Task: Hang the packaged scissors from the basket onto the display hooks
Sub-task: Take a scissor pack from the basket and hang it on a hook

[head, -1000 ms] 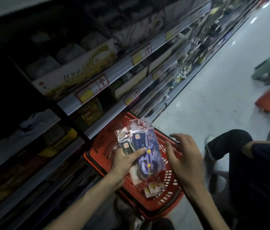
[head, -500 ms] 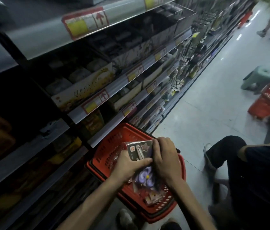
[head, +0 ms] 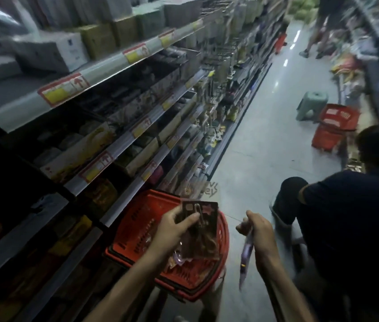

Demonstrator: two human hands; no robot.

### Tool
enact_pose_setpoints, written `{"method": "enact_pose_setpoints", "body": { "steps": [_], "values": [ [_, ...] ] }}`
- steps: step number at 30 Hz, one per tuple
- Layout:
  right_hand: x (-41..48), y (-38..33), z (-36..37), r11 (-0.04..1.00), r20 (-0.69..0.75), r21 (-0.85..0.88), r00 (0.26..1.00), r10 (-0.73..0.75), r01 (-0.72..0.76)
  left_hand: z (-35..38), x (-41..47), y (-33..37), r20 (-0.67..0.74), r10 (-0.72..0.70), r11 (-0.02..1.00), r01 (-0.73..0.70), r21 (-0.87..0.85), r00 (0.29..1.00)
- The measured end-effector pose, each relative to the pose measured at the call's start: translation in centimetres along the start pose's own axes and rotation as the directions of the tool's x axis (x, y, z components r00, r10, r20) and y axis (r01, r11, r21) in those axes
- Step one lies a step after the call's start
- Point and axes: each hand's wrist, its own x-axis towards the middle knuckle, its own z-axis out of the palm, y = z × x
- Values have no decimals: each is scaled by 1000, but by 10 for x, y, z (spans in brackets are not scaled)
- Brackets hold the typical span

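Left hand (head: 172,225) pinches a dark scissors pack (head: 200,231) by its upper part, above the red basket (head: 137,228) on the floor. Pack upright, long axis near-to-far, header end far. Right hand (head: 257,231) closed around a purple scissors pack (head: 246,252), right of the basket, edge-on, long axis running down and near. Judgement: separate one pack, turn header hole toward the hooks far along the left shelving (head: 118,66), keep it flat.

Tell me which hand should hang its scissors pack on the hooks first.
Probably the left hand: it holds its scissors pack upright, nearer the shelving. The right hand is on the aisle side, its purple pack dangling downward.
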Motion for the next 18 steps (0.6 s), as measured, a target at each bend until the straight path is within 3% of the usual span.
{"method": "enact_pose_setpoints", "body": {
  "steps": [7,13,18],
  "values": [
    [-39,7,-104,986,-131,165,991,21,1,77,-23,14,123,70,996,-76,43,990],
    [-89,-8,-184,994,-320,61,945,-62,86,149,-35,21,372,122,983,-163,80,920],
    [-135,-29,-230,973,-521,-40,826,-215,228,204,-43,33,551,144,977,-208,56,822]
  ]
}}
